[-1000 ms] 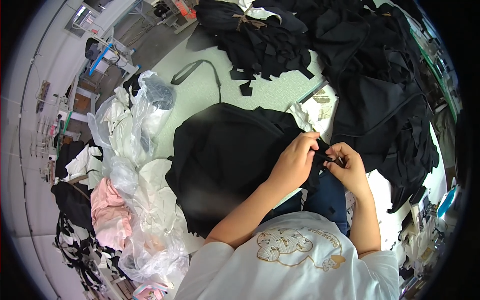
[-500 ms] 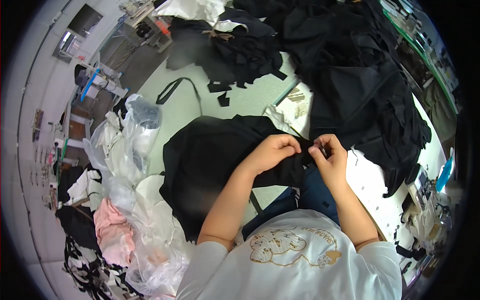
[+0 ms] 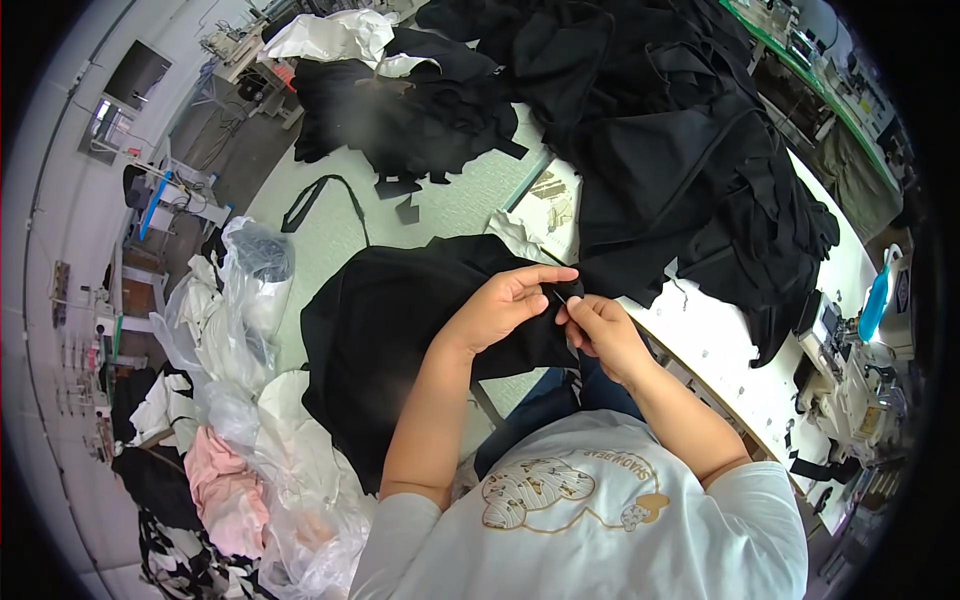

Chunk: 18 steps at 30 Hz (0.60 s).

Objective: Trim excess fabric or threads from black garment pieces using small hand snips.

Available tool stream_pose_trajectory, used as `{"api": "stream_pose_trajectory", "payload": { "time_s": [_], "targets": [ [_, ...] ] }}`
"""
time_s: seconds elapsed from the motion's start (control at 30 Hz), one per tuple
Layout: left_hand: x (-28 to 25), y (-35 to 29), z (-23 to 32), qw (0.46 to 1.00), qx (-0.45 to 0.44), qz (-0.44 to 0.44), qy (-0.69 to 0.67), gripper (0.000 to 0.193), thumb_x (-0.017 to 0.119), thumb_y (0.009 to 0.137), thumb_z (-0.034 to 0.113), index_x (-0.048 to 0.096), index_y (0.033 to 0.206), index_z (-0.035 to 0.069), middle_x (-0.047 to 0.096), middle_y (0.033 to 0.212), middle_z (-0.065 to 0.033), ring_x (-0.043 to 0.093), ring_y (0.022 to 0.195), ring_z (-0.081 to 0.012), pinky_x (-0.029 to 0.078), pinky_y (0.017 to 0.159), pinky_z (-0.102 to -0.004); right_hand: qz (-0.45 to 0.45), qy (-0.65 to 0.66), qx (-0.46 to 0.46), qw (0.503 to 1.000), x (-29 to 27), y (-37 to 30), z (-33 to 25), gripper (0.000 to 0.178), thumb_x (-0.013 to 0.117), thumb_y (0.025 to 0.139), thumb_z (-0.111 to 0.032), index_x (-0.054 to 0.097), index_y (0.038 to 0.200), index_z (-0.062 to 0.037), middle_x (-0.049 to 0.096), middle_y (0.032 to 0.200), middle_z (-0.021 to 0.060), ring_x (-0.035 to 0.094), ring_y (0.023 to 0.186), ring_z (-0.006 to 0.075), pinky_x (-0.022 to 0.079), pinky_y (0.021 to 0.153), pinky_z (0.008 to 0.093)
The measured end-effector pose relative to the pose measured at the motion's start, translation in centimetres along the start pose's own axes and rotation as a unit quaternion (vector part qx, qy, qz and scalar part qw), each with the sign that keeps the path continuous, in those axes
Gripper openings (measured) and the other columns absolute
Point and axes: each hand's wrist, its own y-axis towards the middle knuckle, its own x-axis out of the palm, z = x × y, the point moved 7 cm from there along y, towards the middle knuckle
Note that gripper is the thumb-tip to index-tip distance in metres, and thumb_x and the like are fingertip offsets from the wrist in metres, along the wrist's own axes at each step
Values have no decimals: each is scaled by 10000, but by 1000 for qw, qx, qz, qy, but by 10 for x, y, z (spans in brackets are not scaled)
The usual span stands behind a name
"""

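Note:
Black cloth (image 3: 380,310) lies bunched over the near side of the table and toward my lap. My left hand (image 3: 500,308) is closed on its right end, with the index finger stretched along the edge and the thumb below. Close beside it, my right hand (image 3: 605,335) is closed around a small metal tool (image 3: 561,299) with a thin tip. That tip points at the cloth by my left fingers; the rest of the tool is hidden in my palm, so its exact kind does not show.
Black fabric heaps (image 3: 680,170) cover the table's far right, with black scraps (image 3: 430,120) at far left. A black strip (image 3: 325,190) lies on the pale tabletop (image 3: 400,225). Clear plastic bags (image 3: 260,270) and pink cloth (image 3: 225,490) lie left. A sewing machine (image 3: 850,390) stands right.
My right hand has turned over and come down and left, bringing the metal tool's tip to the cloth. My left index finger has straightened. The whole view has shifted slightly.

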Motion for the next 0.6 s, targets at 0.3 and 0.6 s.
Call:
{"api": "stream_pose_trajectory", "payload": {
  "time_s": [0.3,0.6],
  "targets": [
    [10,-10,-1,978,89,72,175,410,618,840,-26,646,1244,38,646,1112,-25,594,967,-104,475,848,-253,-69,-69,-69,993,3,-31,-24,362,523,1008,-328,636,843,-26,511,580,-23,441,508,56,334,489,224],
    [80,-76,39,798,269,251,477,145,694,770,-4,668,899,59,653,875,-63,618,834,-278,511,749,-382,-20,-349,-346,871,-11,-42,-102,288,591,738,132,657,1000,34,640,917,116,663,880,232,522,776,304]
  ]
}}
